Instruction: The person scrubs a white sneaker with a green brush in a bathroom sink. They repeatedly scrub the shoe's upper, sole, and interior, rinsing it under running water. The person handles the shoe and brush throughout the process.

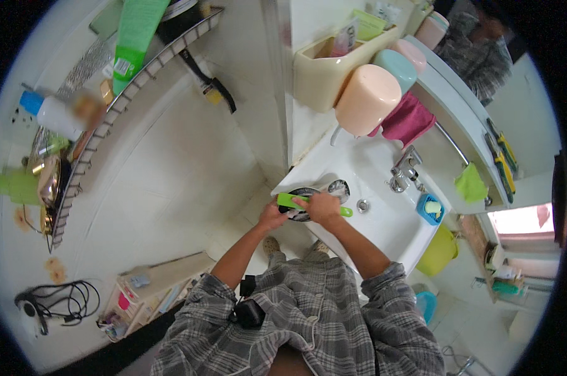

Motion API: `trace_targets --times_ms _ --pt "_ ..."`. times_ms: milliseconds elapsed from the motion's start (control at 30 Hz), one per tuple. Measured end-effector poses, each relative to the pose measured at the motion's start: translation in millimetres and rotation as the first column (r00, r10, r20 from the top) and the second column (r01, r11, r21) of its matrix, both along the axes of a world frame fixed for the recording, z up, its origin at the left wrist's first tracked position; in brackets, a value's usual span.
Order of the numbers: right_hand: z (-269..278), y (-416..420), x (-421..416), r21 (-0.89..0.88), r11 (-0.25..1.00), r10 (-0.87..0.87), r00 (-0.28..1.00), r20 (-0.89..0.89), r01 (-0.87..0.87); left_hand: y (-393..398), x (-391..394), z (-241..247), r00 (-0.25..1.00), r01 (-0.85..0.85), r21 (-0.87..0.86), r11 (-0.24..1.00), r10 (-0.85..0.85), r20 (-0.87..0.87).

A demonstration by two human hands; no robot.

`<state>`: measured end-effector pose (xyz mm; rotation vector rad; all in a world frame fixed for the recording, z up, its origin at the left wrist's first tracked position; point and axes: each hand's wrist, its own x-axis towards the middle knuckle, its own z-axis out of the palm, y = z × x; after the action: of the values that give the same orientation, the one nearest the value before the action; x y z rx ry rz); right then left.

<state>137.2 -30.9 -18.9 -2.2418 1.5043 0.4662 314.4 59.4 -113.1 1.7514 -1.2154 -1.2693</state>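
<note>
Over the left side of the white washbasin (382, 235), a shoe (338, 189) lies with what looks like its black and white sole turned up. White foam shows on it. My left hand (270, 215) grips one end of the shoe at the basin's edge. In my right hand (324, 207) is a bright green scrubbing brush (289, 201), laid across the sole. Its bristles are hidden beneath the handle. The metal drain (363, 205) is just right of the brush tip, and the chrome faucet (402, 174) stands farther back.
A blue soap dish (431, 209) with soap sits on the basin's right rim. Peach (368, 98) and teal (396, 68) cups hang behind the basin beside a pink cloth (408, 120). A wire shelf (119, 105) with bottles is at left. A yellow-green bucket (438, 251) stands right.
</note>
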Motion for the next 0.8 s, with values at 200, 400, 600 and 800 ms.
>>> trace_targets --times_ms 200,400,600,800 --pt "-22.0 -21.8 -76.9 0.051 0.979 -0.199 0.978 0.068 0.196 0.3 3.1 -37.3 0.992 -0.080 -0.119 0.990 0.090 0.085" --pt "-37.3 14.8 -42.3 0.127 0.954 -0.286 0.950 0.128 0.270 -5.4 -6.5 1.6 0.994 -0.014 0.121 0.993 0.027 -0.104" --pt "-87.3 -0.3 -77.5 0.206 0.931 -0.336 0.927 0.169 0.300 -6.4 -4.0 -19.5 0.995 -0.008 -0.078 0.997 0.000 -0.096" --pt "-96.6 -23.9 -104.8 0.148 0.849 -0.528 0.813 0.245 0.506 -8.7 -13.5 9.0 0.999 -0.032 0.031 0.999 0.032 0.010"
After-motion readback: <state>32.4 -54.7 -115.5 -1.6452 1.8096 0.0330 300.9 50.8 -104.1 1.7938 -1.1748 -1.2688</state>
